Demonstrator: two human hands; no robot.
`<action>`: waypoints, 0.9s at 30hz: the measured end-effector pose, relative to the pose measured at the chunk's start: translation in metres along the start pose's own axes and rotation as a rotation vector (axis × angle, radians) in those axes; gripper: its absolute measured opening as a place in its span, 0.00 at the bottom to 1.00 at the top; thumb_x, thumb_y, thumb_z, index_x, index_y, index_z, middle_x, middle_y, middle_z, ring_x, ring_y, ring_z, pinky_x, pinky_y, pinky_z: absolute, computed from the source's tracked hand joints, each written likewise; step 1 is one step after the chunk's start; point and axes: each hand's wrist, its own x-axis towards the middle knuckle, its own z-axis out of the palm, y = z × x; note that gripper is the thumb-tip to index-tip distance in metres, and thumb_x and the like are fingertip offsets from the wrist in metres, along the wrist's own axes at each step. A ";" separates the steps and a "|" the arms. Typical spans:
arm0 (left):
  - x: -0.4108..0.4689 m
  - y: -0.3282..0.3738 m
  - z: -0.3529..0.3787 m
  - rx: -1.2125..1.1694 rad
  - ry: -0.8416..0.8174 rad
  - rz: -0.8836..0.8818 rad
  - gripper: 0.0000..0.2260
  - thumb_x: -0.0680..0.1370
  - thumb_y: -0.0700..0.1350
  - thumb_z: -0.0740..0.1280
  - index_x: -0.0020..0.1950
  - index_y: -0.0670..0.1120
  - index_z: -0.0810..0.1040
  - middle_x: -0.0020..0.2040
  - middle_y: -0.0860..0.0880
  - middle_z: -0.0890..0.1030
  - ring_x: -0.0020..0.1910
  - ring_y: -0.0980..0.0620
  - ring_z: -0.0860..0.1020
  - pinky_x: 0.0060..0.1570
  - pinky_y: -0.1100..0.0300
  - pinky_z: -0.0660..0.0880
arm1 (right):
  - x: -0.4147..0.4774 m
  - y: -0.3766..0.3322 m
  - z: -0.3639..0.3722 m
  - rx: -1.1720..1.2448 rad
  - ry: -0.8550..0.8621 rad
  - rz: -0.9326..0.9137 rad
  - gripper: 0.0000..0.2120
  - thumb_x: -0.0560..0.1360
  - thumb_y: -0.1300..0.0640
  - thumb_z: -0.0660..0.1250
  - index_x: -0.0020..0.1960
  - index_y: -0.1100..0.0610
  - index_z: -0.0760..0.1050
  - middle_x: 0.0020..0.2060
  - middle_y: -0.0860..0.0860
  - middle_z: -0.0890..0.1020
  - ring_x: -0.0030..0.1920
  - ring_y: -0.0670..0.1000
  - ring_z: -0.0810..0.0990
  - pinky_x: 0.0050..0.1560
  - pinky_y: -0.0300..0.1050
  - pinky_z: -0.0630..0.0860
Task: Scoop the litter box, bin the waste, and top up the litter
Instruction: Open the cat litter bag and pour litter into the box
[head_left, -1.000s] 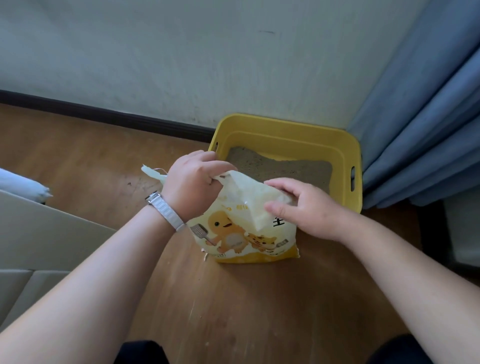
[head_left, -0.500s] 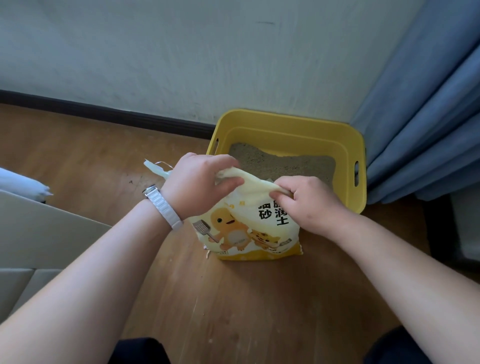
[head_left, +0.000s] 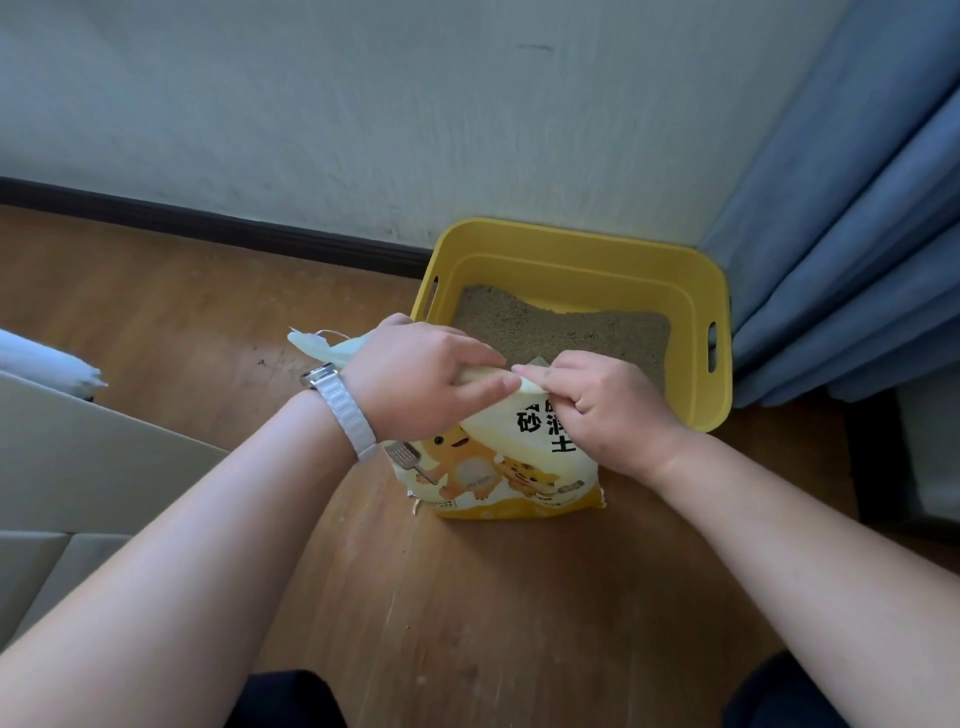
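Nearest is the floor (head_left: 467, 613), bare wood. On it the bag (head_left: 493, 467) stands upright, base down, print towards the wearer. Both hands are at its top edge, which runs left to right. The left hand (head_left: 415, 379) — watch (head_left: 343, 410) at the wrist — has its fingers (head_left: 467, 348) curled over the folded top, clamped on it. The right hand (head_left: 597, 410) pinches the same edge from the other side, and the two grips almost meet at the middle. Whether the mouth is open cannot be told. Directly beyond the bag sits the box (head_left: 571, 244), with litter (head_left: 561, 327) in it; contact between bag and box is hidden. Judgement: topping up calls for tipping the bag forward, away from the wearer — neither hand is nearer. Behind is the wall (head_left: 467, 104), with a curtain (head_left: 857, 234) at right.
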 end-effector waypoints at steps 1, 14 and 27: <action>0.002 0.001 0.001 0.013 -0.013 -0.039 0.26 0.76 0.69 0.49 0.61 0.60 0.78 0.54 0.60 0.82 0.54 0.57 0.78 0.58 0.51 0.65 | 0.000 -0.001 0.001 0.000 0.007 -0.014 0.22 0.74 0.56 0.55 0.64 0.49 0.79 0.38 0.49 0.78 0.39 0.55 0.77 0.34 0.47 0.74; 0.000 0.002 0.016 0.200 -0.070 -0.125 0.10 0.79 0.58 0.62 0.52 0.56 0.79 0.41 0.55 0.82 0.44 0.52 0.79 0.55 0.54 0.63 | -0.001 -0.017 -0.009 0.332 -0.468 0.284 0.12 0.77 0.43 0.65 0.59 0.42 0.77 0.50 0.45 0.83 0.51 0.48 0.81 0.55 0.52 0.78; -0.009 0.005 0.014 0.134 0.067 0.005 0.08 0.75 0.43 0.64 0.48 0.55 0.80 0.43 0.58 0.79 0.45 0.51 0.78 0.48 0.52 0.70 | -0.005 -0.011 -0.010 -0.013 -0.459 0.314 0.15 0.81 0.48 0.57 0.41 0.55 0.72 0.35 0.51 0.77 0.33 0.50 0.71 0.33 0.47 0.64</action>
